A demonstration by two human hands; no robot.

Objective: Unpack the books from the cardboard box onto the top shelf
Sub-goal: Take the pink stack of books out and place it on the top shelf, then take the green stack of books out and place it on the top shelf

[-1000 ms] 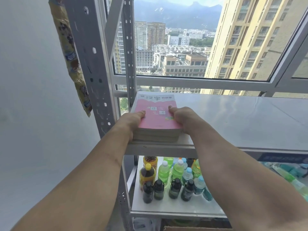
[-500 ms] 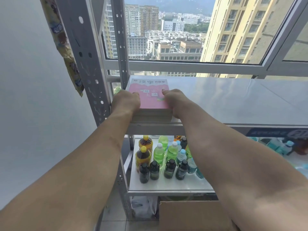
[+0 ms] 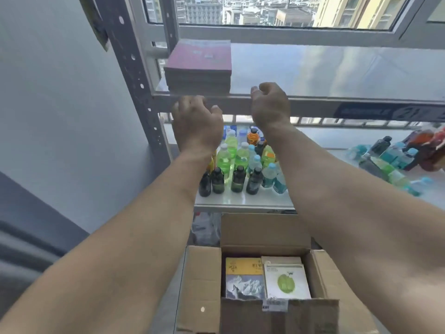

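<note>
My left hand (image 3: pixel 196 124): loosely curled, holding nothing, in front of the top shelf (image 3: pixel 337 68) edge. My right hand (image 3: pixel 269 104): same, just right of it. Stack of books (image 3: pixel 198 66): pink cover on top, lying flat at the shelf's left end, apart from both hands. Bottles (image 3: pixel 240 165): lower shelf. Cardboard box (image 3: pixel 267 237): open below, 2 books (image 3: pixel 265 277) showing.

Both bare forearms reach forward and up, side by side. The left hand (image 3: pixel 197 125) hangs with fingers loosely curled, holding nothing. The right hand (image 3: pixel 269 104) sits slightly higher, fingers likewise curled and relaxed, gripping nothing.
</note>
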